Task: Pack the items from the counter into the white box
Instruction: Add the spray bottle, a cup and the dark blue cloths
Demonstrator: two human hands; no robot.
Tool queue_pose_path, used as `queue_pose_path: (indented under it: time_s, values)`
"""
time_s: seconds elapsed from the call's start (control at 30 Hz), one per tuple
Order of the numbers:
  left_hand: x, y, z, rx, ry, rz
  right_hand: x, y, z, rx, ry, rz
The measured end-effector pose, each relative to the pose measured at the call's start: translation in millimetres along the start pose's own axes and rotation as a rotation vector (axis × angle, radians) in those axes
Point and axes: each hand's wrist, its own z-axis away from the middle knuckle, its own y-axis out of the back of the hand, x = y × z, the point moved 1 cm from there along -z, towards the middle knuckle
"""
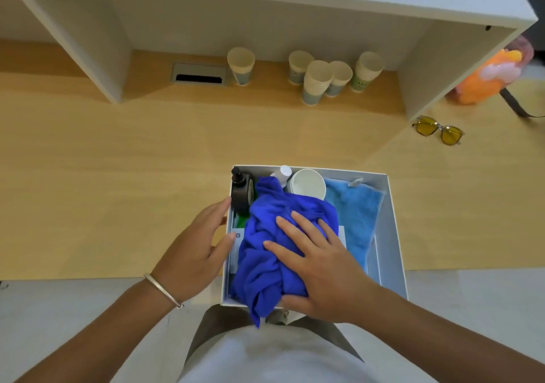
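A crumpled, soft blue cloth (274, 247) lay in the white box (393, 235) at the wooden counter (118, 176) edge. The right hand (321, 267) pressed it flat-fingered; the left hand (197, 247), fingers straight, touched the box's side.

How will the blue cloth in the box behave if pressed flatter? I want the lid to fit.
The blue cloth looks soft and crumpled, so it probably squashes under the right hand. It may spring back; one corner already droops over the white box rim.
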Motion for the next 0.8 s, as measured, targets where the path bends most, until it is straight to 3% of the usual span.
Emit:
queue_pose_path:
  time_s: [0.23,0.43,0.6,0.8]
  values:
    - [-5.1,-0.9,-4.4,0.025,-0.058,-0.026,1.2,2.4,-4.1,-0.007,0.01,-0.056]
    - [-5.9,18.5,-29.1,0.064,-0.06,0.0,22.7,44.6,19.1,0.193,-0.084,-0.43]
    - [0.4,43.7,-93.6,0.233,-0.026,0.014,97.9,69.9,5.3,0.374,-0.331,-0.432]
    - [-4.9,58.3,-197.3,0.316,0.124,0.057,198.2,83.3,-79.5,0.382,-0.482,-0.443]
